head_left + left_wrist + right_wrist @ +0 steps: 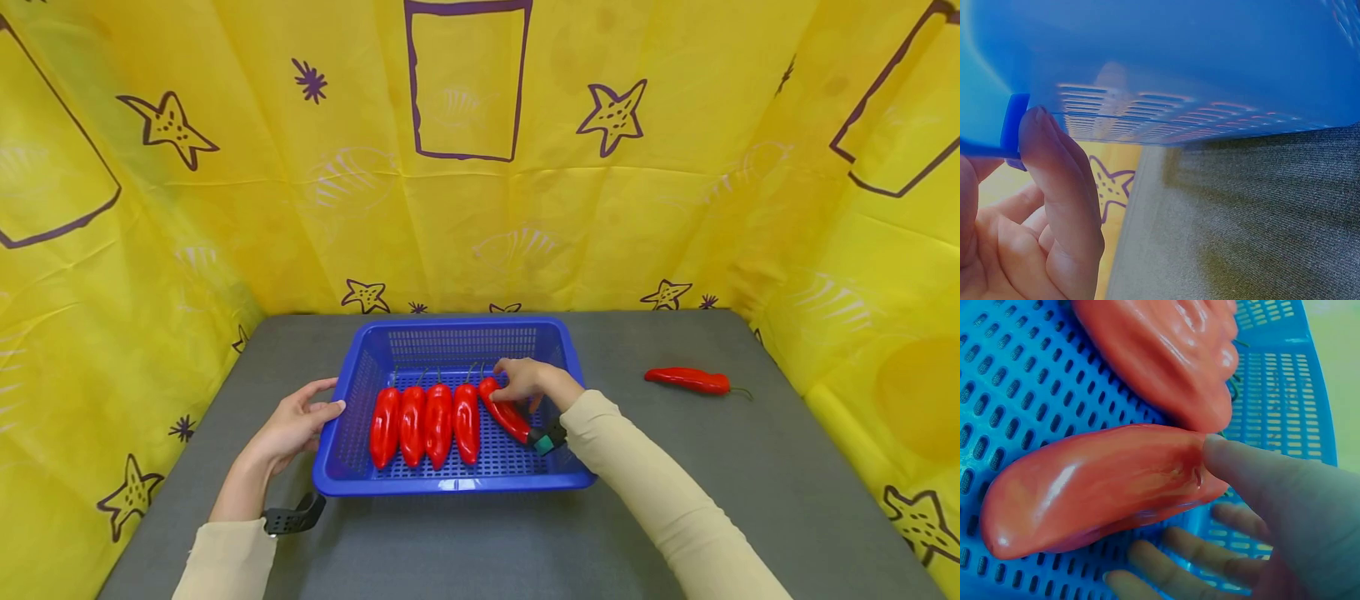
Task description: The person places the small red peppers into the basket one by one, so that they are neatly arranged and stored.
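Observation:
My left hand [291, 427] grips the left rim of a blue plastic basket [457, 483], the thumb on top of the edge. The left wrist view shows its fingers [1063, 169] curled at the rim. Inside the basket, my right hand [528, 380] pinches a red chili pepper [510, 422] near its stem end. That pepper lies slanted, its tip toward the wrist strap. In the right wrist view the thumb [1254, 472] presses the pepper's top end and the other fingers spread beside it. Several more red peppers [438, 427] lie side by side to its left, stems to the back.
Another red chili pepper [688, 380] lies on the grey table [720, 467] to the right of the basket, its green stem pointing right. Yellow patterned cloth [465, 233] hangs behind the table and along both sides.

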The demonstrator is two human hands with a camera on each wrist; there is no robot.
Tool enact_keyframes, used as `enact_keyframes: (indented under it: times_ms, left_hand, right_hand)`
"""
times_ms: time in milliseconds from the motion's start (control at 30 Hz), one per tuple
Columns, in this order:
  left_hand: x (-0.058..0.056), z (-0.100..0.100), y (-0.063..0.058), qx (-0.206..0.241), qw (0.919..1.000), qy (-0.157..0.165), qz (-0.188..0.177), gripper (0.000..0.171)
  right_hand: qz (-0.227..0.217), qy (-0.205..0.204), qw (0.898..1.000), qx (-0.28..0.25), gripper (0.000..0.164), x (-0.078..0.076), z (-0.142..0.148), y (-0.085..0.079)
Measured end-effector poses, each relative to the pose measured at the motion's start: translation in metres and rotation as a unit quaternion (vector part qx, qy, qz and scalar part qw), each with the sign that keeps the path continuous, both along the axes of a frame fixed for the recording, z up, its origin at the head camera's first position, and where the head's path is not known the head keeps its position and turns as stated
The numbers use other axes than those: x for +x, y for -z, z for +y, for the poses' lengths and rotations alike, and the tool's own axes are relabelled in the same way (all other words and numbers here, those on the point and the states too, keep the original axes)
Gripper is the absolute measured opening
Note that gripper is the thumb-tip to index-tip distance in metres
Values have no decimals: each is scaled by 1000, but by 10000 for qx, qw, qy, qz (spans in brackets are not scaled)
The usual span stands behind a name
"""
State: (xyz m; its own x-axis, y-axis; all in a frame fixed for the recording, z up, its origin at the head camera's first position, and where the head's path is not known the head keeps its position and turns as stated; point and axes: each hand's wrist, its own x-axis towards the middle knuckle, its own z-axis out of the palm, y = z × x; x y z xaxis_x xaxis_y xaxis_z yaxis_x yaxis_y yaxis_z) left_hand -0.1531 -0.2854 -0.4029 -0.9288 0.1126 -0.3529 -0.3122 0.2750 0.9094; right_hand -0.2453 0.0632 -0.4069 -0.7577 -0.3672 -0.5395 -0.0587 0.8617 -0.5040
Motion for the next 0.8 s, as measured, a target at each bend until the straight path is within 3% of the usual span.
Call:
enact_keyframes:
  times_ms: [267, 433, 800]
  left_hand:
    - [0, 0, 0, -5, 10000, -3, 4, 68]
    - [0, 0, 1, 22, 10000, -4, -10, 68]
    - [0, 0, 1, -36, 10000, -9, -15, 68]
  right_hand:
    - [-45, -230, 9993, -293, 52, -1, 1, 2]
    - [-83, -114, 9992, -365, 43, 0, 1, 3]
    - [-245, 239, 9991, -265, 42, 2, 0, 1]
